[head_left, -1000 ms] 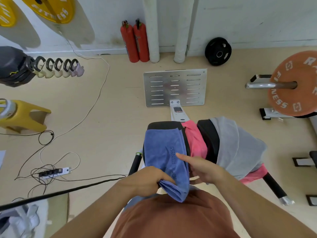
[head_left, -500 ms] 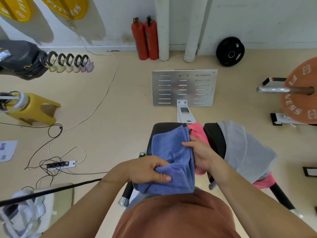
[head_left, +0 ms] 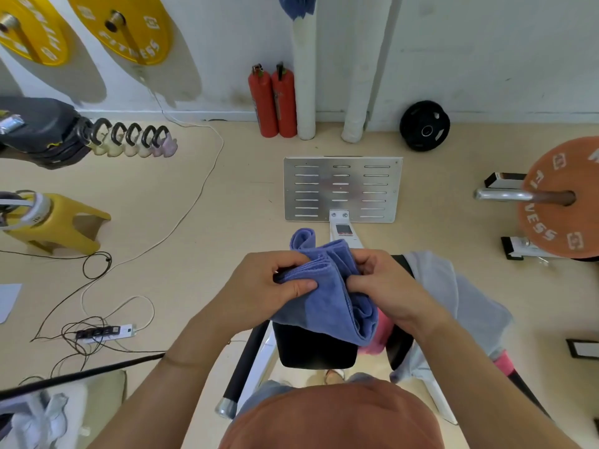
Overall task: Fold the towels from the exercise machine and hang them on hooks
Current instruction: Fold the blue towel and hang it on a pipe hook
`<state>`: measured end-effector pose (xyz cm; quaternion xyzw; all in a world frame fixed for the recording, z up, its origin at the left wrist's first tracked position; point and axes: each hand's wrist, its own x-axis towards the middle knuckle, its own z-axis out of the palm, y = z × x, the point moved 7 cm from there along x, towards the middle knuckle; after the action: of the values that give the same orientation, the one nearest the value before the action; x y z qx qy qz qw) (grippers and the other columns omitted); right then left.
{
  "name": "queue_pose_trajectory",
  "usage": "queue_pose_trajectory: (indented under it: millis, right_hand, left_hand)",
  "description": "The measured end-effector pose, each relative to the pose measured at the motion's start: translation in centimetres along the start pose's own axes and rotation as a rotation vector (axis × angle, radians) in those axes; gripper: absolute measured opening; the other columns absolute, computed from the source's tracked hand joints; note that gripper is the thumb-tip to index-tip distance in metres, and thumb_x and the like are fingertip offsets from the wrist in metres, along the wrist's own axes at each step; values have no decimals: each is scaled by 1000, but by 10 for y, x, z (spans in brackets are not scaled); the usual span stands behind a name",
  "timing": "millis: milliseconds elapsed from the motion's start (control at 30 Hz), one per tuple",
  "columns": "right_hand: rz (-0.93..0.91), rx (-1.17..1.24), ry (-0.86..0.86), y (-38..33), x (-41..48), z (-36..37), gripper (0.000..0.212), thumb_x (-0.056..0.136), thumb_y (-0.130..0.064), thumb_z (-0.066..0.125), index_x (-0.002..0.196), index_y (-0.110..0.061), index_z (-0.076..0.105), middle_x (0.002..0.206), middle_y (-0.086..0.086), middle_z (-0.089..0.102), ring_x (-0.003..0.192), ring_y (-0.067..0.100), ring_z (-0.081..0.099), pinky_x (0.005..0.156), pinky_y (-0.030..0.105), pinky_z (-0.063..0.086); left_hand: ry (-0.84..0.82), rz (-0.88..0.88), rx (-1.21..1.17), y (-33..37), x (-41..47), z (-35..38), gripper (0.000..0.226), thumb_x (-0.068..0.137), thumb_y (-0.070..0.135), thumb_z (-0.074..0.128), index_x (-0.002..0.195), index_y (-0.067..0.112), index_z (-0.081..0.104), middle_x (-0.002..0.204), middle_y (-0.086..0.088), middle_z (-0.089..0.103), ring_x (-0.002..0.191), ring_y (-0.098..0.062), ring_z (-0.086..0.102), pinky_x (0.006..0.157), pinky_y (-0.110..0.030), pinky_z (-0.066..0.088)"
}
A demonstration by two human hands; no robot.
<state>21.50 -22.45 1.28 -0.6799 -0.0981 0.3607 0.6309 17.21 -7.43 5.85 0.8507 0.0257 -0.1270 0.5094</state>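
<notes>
A blue towel (head_left: 327, 296) is bunched in folds between both hands, lifted above the black pad (head_left: 314, 350) of the exercise machine. My left hand (head_left: 259, 286) pinches its left edge with thumb over the cloth. My right hand (head_left: 382, 283) grips the right side of the bundle. A grey towel (head_left: 466, 299) drapes over the machine's right pad, and a pink towel (head_left: 379, 335) shows beneath it between the pads. Another blue cloth (head_left: 296, 6) hangs on the wall at the top.
The machine's metal footplate (head_left: 343, 189) lies ahead on the floor. Two red fire extinguishers (head_left: 274, 102) and white padded pipes stand by the wall. Cables and a power strip (head_left: 103, 332) lie left; an orange barbell plate (head_left: 564, 199) sits right.
The blue towel has been lifted off the black pad and gathered into a smaller folded bundle. Both hands have come up and together around it, and the view has tilted up.
</notes>
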Motion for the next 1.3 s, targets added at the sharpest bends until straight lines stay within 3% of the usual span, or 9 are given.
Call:
queue_pose_trajectory:
  millis: [133,300,500,567,733,833,967,1133,1300]
  right_hand:
    - [-28,-65,36,-18,-5,0,41,80,16,45,97,-8,73,69,-8,70,63,3,61,60,16,47]
    - [-92,-142,0,-33,-9,10,42,86,8,52,106,-21,73,96,4,75,91,19,69,80,32,54]
    - [-30,-70,5,-45,-12,13,32,87,9,50,107,-13,62,78,0,72,66,7,64,61,19,49]
    - [-8,-8,-40,-51,-16,14,30,91,-7,60,117,-21,52,88,-4,73,79,9,68,71,21,53]
    - [-175,-678,25,-69,5,10,70,80,-25,72,135,-46,36,108,-17,64,96,3,62,88,25,50]
    - [-298,-606,-2,-87,18,-1,39,79,-18,76,114,-31,63,101,-14,70,95,5,65,87,25,51]
    - [-294,-554,-37,-103,30,-21,25,75,-2,74,90,-19,65,80,-6,67,73,5,61,69,21,49]
    - [-248,-620,-47,-114,37,-20,27,72,3,72,82,-17,57,70,0,57,60,5,46,56,17,38]
    - [-8,-705,-155,-107,32,5,43,73,-17,79,102,-36,55,79,-18,67,73,5,60,73,28,50]
  left_hand:
    - [148,117,89,18,-2,-9,13,77,31,75,88,37,71,88,17,65,86,-1,58,74,-10,41]
    - [177,148,89,30,-3,-19,17,68,18,84,74,28,72,115,17,61,106,3,54,86,-4,38]
    - [85,71,110,25,8,-22,22,69,16,83,67,30,66,69,11,62,67,-2,53,65,-11,39]
    - [106,74,153,26,13,-25,29,71,20,82,63,38,61,67,10,59,66,-4,52,62,-14,38]
    - [71,152,277,41,28,-19,12,76,29,77,74,33,66,75,6,61,72,-7,54,62,-16,38]
    - [52,164,307,33,30,-29,18,73,49,70,78,32,66,80,13,61,76,-3,53,76,-15,37]
    - [-27,33,620,5,30,-44,53,67,73,42,83,32,72,102,15,54,100,0,46,107,-36,17]
    - [66,90,454,15,21,-62,28,84,46,64,81,21,76,90,8,59,79,-10,54,67,-15,38]
    - [276,174,192,14,-9,-102,17,74,40,69,80,25,75,84,12,61,82,-9,60,68,-12,45]
